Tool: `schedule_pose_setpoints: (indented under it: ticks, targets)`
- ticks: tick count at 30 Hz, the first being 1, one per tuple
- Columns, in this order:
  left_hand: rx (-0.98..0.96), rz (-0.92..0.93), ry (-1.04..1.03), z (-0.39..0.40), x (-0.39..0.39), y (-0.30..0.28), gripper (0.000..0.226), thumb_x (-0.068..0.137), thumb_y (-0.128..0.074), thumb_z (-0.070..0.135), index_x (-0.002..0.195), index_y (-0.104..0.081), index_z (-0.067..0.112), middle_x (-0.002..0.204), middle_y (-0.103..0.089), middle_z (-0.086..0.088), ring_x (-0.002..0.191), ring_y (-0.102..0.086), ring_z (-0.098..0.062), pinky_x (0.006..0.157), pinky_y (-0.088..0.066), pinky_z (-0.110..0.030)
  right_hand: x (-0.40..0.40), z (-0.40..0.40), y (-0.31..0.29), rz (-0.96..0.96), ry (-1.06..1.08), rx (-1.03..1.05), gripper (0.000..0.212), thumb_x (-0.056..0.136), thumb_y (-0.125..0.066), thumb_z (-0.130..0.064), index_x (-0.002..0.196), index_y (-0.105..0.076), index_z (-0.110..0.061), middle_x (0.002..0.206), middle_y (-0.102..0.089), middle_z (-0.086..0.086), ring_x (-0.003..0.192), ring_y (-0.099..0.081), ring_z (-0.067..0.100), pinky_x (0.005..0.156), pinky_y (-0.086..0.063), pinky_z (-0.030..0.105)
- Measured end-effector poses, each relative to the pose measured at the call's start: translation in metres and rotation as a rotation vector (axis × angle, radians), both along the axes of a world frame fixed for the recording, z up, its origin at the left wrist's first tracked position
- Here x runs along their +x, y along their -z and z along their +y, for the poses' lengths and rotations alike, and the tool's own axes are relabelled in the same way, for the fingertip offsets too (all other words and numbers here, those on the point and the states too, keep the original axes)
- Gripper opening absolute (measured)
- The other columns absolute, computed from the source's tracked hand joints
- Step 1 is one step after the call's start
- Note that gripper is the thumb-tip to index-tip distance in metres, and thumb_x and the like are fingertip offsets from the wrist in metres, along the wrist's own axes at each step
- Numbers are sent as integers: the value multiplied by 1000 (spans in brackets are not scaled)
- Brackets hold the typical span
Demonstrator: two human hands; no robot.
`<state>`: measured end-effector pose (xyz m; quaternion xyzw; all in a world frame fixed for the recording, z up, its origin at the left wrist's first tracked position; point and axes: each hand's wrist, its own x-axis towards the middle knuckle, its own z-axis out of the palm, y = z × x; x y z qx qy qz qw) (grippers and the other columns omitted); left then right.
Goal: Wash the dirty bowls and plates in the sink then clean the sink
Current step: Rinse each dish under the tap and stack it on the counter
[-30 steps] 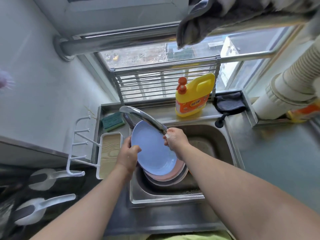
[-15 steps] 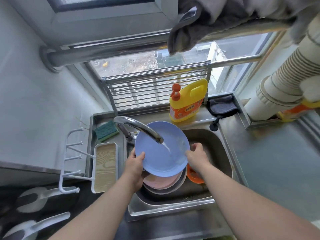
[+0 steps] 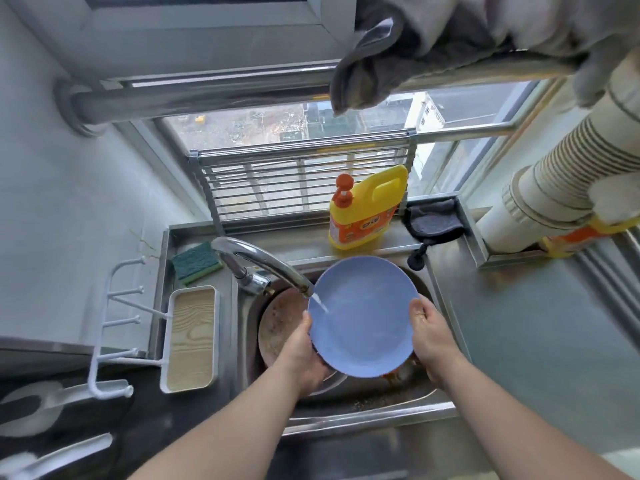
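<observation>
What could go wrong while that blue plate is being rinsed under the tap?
The wet blue plate is gripped only at its edges by the left hand and right hand, so it might slip onto the dirty plate below. Water from the faucet may also splash off it.

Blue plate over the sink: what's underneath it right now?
Under the blue plate, a dirty brownish plate shows at its left, and an orange-stained bit of sink at lower right. Whatever lies directly beneath is covered.

Faucet spout (image 3: 263,263) overhanging the sink (image 3: 363,407) at left, blue plate (image 3: 363,317) filling the basin's middle.
</observation>
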<state>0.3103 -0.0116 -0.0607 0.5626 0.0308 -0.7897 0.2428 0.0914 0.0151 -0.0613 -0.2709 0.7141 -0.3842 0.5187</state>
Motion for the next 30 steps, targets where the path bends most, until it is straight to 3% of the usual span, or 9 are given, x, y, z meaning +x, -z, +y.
schedule_pose_setpoints:
  ticks: [5, 7, 10, 12, 15, 19, 23, 26, 30]
  targets:
    - [-66, -172, 168, -5, 21, -2, 54, 99, -54, 66, 127, -74, 25, 123, -76, -11, 112, -73, -38, 82, -63, -50, -8, 2, 15, -105, 54, 266, 44, 112, -34, -48, 125, -65, -21, 116, -73, 5, 114, -66, 30, 99, -53, 47]
    - [-122, -225, 239, -6, 35, -6, 46, 98, -61, 59, 125, -73, 24, 118, -78, -10, 105, -76, -34, 80, -64, -45, 0, 4, 18, -201, 69, 402, 49, 111, -37, -51, 119, -69, -15, 105, -78, 9, 105, -71, 33, 88, -60, 46]
    - [-218, -283, 348, -12, 57, -14, 30, 103, -60, 41, 130, -68, 31, 116, -78, -6, 100, -77, -30, 76, -62, -39, 24, 3, 14, -287, -1, 509, 40, 109, -49, -44, 106, -72, -12, 94, -80, 10, 90, -75, 29, 65, -59, 33]
    - [-269, -322, 372, -17, 72, -18, 30, 106, -55, 28, 130, -68, 41, 115, -79, 0, 98, -75, -25, 72, -60, -36, 43, -1, 13, -345, -74, 521, 31, 104, -57, -38, 106, -74, -12, 99, -80, 9, 90, -77, 30, 68, -63, 37]
    - [-333, -390, 375, -25, 87, -27, 36, 110, -47, 23, 131, -65, 47, 115, -79, 5, 93, -71, -20, 68, -53, -30, 72, -8, 28, -433, 12, 415, 24, 102, -59, -27, 117, -71, -12, 107, -79, 10, 101, -75, 36, 89, -60, 54]
    - [-348, -409, 294, -33, 93, -28, 33, 110, -48, 27, 134, -59, 48, 124, -76, 10, 112, -70, -19, 84, -51, -36, 97, -24, 42, -413, 261, 232, 13, 107, -57, -35, 117, -65, -32, 116, -75, 1, 104, -73, 25, 92, -61, 50]
    - [-286, -400, 248, -30, 70, -20, 27, 110, -51, 39, 134, -52, 50, 125, -74, 12, 115, -70, -19, 95, -51, -40, 76, -34, 34, -224, 160, -5, 19, 106, -60, -37, 123, -69, -37, 117, -77, -8, 113, -72, 19, 96, -60, 47]
    - [-241, -382, 241, -25, 42, -3, 36, 109, -46, 51, 145, -49, 44, 136, -68, 9, 117, -67, -21, 113, -38, -48, 41, -38, 4, -110, 50, -129, 23, 107, -56, -41, 124, -70, -35, 116, -77, -10, 112, -72, 15, 95, -58, 44]
    - [-156, -311, 198, -23, 7, 3, 41, 106, -50, 57, 128, -68, 27, 127, -71, 6, 112, -66, -23, 101, -45, -44, 2, -33, -21, -5, -46, -206, 31, 101, -56, -53, 123, -71, -37, 115, -77, -9, 111, -72, 15, 93, -59, 44]
